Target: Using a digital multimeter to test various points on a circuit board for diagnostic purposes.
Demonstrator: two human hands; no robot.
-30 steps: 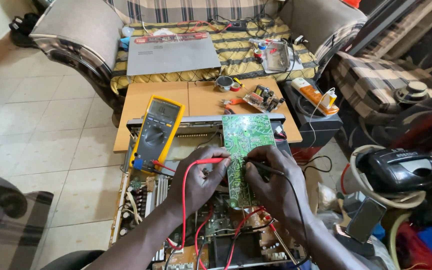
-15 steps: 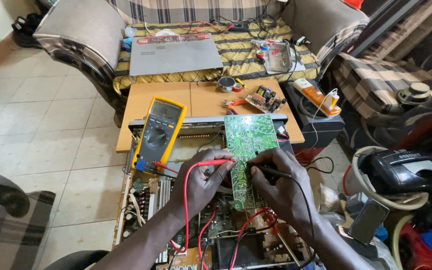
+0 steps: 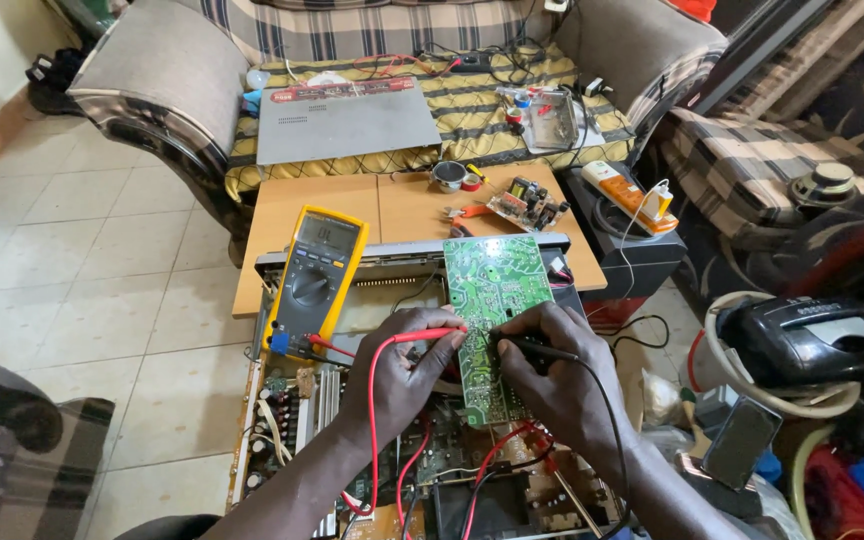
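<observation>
So the left hand [image 3: 402, 375] pinches a red probe [image 3: 430, 335] against the green circuit board [image 3: 492, 320], while the right hand [image 3: 557, 380] grips a black probe [image 3: 532, 347] on it too. Board stands upright over the opened amplifier chassis [image 3: 302, 400], yellow multimeter [image 3: 317, 280] just beside.

The circuit board [image 3: 492, 320] is green and glossy, with small shiny solder points. The multimeter [image 3: 317, 280] has a matt yellow rubber-like case. The low table [image 3: 352, 215] is smooth pale wood, and the sofa [image 3: 382, 20] is striped cloth
</observation>
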